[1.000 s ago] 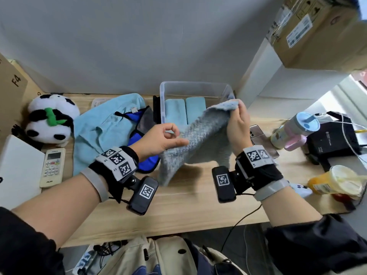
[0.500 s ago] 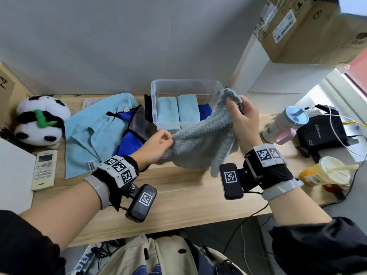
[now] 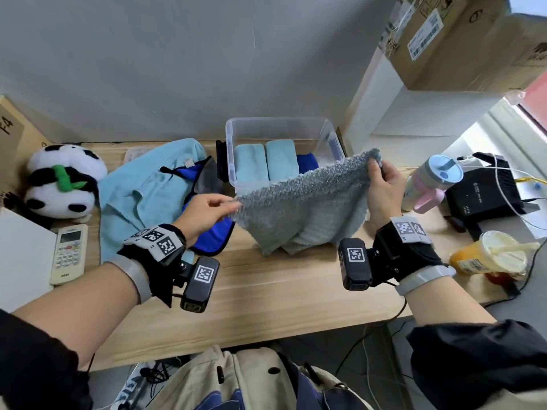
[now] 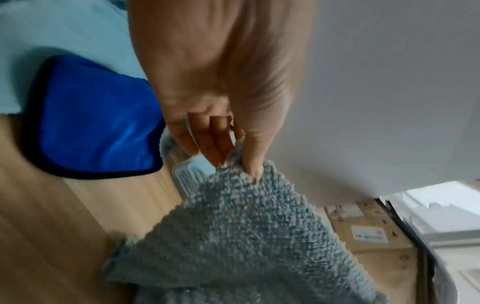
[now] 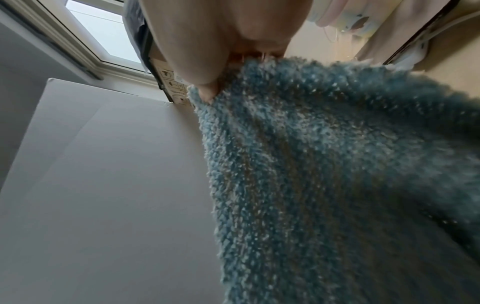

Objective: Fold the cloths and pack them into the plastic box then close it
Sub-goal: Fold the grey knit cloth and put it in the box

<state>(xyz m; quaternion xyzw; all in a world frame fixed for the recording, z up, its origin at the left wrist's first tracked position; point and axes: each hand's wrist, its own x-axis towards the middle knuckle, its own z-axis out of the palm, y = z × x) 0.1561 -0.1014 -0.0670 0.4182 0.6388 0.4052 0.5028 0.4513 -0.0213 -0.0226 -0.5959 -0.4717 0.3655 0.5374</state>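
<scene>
A fluffy grey-blue cloth [image 3: 305, 208] hangs stretched between my two hands above the wooden table [image 3: 266, 291]. My left hand [image 3: 207, 208] pinches its left top corner [image 4: 241, 170]. My right hand [image 3: 381, 187] grips the right top corner [image 5: 207, 92]. The cloth's lower edge bunches on the table. Behind it stands the clear plastic box [image 3: 236, 128], open, with two folded light-blue cloths [image 3: 266, 164] and a blue one [image 3: 307, 162] inside. To the left lie a light-blue cloth [image 3: 139, 190] and a blue cloth with dark trim [image 3: 213, 235] [image 4: 98, 131].
A panda plush [image 3: 62, 179] and a remote control [image 3: 69, 253] sit at the far left. A lidded cup [image 3: 432, 182], a black device [image 3: 485, 190] with cables and an orange drink [image 3: 488, 255] crowd the right. Cardboard boxes [image 3: 461, 39] stand up right.
My hands have drawn apart and spread the bunched cloth wide. The left hand moved left while the right hand kept its corner raised in front of the box.
</scene>
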